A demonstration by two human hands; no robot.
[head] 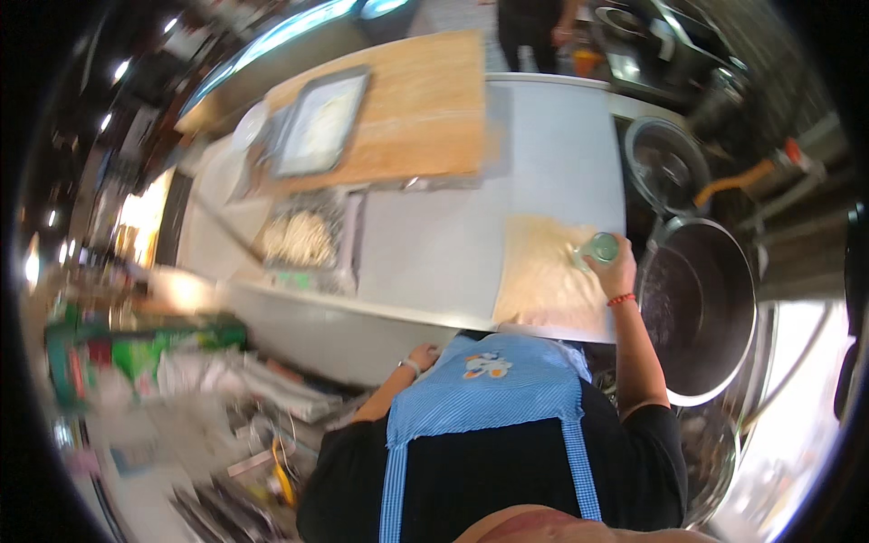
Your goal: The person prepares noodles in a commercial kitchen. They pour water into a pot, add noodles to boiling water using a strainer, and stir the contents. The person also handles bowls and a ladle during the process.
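Observation:
My right hand (pixel 616 265) grips a greenish clear glass or cup (pixel 603 248) above the right side of a flat cream-coloured sheet (pixel 546 282), which lies at the near right corner of the white table (pixel 428 251). Whether the glass holds anything is unclear. My left hand (pixel 424 356) hangs low by the table's front edge, beside the blue apron (pixel 495 383); its fingers are partly hidden, and I cannot tell if it holds something.
A wooden board (pixel 428 108) bears a metal tray (pixel 361 85) with pale, floury contents. Noodle-like strands (pixel 299 239) lie in a container at the left. Large metal pots (pixel 699 309) stand right of the table. Another person (pixel 533 30) stands beyond the far edge.

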